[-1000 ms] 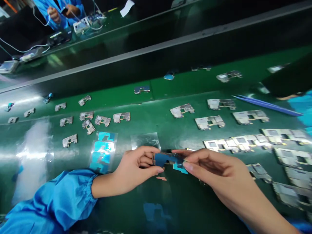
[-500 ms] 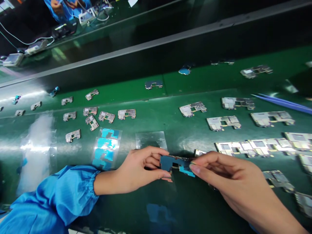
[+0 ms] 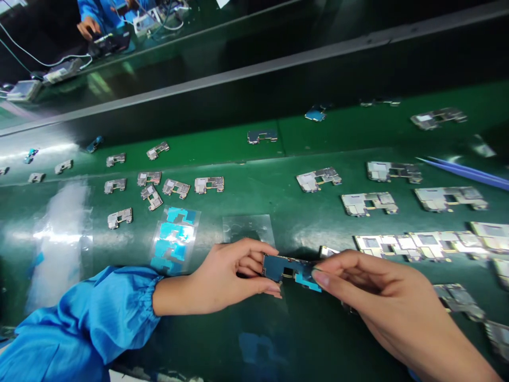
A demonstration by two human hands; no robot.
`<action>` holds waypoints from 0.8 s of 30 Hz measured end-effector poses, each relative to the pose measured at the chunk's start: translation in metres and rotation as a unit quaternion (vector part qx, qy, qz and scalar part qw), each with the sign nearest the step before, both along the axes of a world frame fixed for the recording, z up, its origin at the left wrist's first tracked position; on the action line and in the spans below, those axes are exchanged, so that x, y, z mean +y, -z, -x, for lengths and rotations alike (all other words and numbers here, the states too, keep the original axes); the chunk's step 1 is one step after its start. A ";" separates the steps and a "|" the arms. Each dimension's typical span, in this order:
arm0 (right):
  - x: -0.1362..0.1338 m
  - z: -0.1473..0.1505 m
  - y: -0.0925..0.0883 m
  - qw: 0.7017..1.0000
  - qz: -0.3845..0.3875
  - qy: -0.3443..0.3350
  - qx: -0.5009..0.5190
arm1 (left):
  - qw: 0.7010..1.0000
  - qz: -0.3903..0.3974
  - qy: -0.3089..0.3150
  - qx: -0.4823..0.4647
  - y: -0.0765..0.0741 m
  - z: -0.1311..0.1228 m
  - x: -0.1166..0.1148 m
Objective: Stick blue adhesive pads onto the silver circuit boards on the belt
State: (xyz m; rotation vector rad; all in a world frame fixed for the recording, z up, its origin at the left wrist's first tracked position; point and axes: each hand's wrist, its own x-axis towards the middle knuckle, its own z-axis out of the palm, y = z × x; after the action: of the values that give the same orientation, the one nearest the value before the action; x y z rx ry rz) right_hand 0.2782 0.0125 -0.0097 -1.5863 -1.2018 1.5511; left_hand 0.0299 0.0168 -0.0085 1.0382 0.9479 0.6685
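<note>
My left hand (image 3: 228, 273) pinches the left end of a circuit board (image 3: 274, 267) between thumb and fingers. With its thumb and forefinger, my right hand (image 3: 369, 289) grips the right end of this board. A bright blue film piece (image 3: 308, 282) lies along the board's lower right edge, against my right thumb; part of it is hidden. The board is tilted, dark side showing, above the green work surface (image 3: 191, 339). Left of my hands lies a clear sheet with blue film cut-outs (image 3: 175, 241). Behind them is a clear plastic sheet (image 3: 248, 228).
Several circuit boards (image 3: 209, 184) lie scattered at left, with a row of boards (image 3: 421, 244) at right. Blue tweezers (image 3: 469, 172) rest at far right. A whitish plastic bag (image 3: 59, 249) lies at left. Across the raised ledge, a co-worker's hand (image 3: 88, 27) touches a dark device.
Both hands keep hold of the board, which has barely shifted. Boards on the far green strip appear further right. The co-worker's hand has come down onto the dark device.
</note>
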 end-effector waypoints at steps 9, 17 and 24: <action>0.003 0.004 -0.004 1.000 -0.013 0.003 0.004 | 0.999 0.029 -0.019 0.004 -0.006 -0.003 0.001; 0.005 0.009 -0.007 0.999 -0.030 0.009 0.017 | 0.999 0.039 -0.029 -0.002 -0.006 -0.004 0.001; 0.006 0.011 -0.008 1.000 -0.009 0.008 0.023 | 0.999 0.026 -0.042 0.004 -0.008 -0.006 0.001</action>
State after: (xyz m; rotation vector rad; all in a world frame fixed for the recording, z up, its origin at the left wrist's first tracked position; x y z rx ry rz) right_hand 0.2670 0.0188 -0.0015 -1.5368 -1.1723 1.5527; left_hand 0.0358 0.0176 -0.0009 0.9604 1.0155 0.7067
